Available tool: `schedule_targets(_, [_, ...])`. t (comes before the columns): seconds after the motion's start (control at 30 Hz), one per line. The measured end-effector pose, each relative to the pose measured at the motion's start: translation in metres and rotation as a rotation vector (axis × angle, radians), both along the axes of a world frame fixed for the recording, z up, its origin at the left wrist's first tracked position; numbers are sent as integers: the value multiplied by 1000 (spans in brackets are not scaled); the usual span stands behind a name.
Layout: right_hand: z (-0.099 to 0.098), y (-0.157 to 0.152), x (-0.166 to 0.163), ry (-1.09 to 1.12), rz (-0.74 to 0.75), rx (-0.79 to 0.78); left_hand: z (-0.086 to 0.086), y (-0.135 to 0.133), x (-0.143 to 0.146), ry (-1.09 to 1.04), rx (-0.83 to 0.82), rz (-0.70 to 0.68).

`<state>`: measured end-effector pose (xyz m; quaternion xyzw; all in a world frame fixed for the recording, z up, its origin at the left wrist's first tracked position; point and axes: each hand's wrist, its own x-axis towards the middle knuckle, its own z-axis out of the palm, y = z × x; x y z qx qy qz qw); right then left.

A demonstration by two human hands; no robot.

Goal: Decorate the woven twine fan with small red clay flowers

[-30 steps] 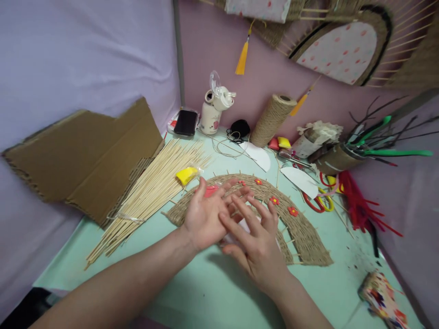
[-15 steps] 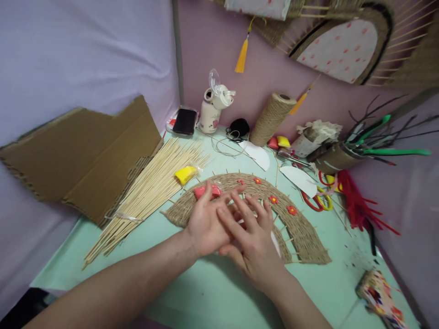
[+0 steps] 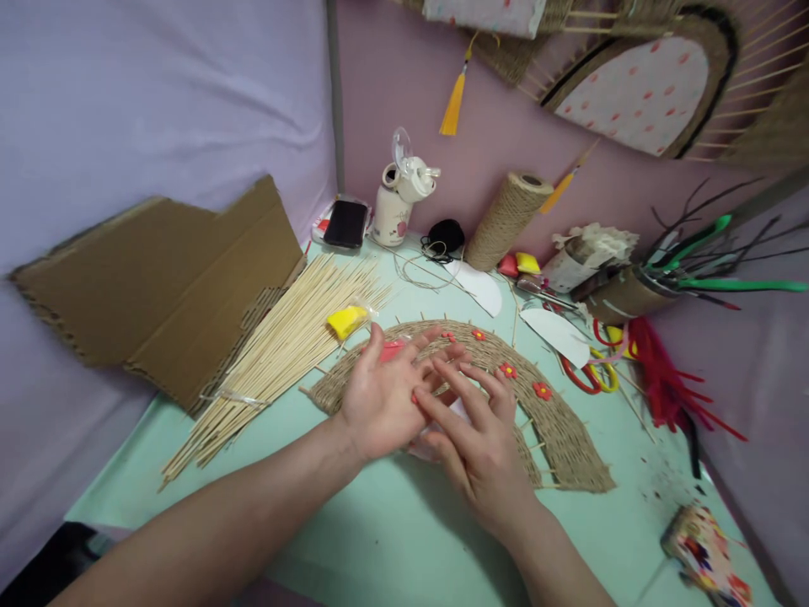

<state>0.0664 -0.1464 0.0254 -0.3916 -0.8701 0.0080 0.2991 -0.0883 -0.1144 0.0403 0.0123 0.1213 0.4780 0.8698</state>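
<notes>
My left hand [image 3: 388, 405] is palm up with its fingers stretched out. A tiny red bit of modelling clay [image 3: 415, 399] lies on that palm. My right hand [image 3: 477, 430] is over the left one, fingers spread, its index fingertip at the red bit. Beneath both hands lies a fan-shaped twine weaving [image 3: 569, 447] on thin sticks. Red flowers with yellow centres, such as this clay flower [image 3: 542, 390], sit along its band. A red clay packet [image 3: 393, 349] is partly hidden behind my left hand, and a yellow clay packet [image 3: 346, 321] rests on the sticks.
A bundle of bamboo sticks [image 3: 271, 362] and folded cardboard [image 3: 190, 287] are on the left. At the back stand a white bottle [image 3: 393, 211] and a twine spool [image 3: 509, 221]. Scissors [image 3: 585, 378], red pipe cleaners [image 3: 663, 379] and a paint-stained block [image 3: 704, 548] are on the right.
My right hand has drawn slightly off the left palm, so the red bit of clay now shows. The view has shifted a little.
</notes>
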Motion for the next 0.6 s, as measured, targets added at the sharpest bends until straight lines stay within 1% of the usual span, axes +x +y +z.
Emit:
schedule_targets(0.17, [1,3,-5,224,-34,-67,3,-1,4,38,-58,-77])
schedule_targets(0.3, [0,3,-9,327,-67,-141,1,-3,6,36,-45,-86])
schedule_targets(0.4, [3,2,-5,376,-85,-191,-1,-3,6,52,-41,-90])
schedule_targets(0.5, [11,6,7,393,-131,-197,-2,-4,9,155,-78,-76])
schedule_targets(0.6, [21,20,22,403,-203,-166,-4,-5,13,287,-129,-126])
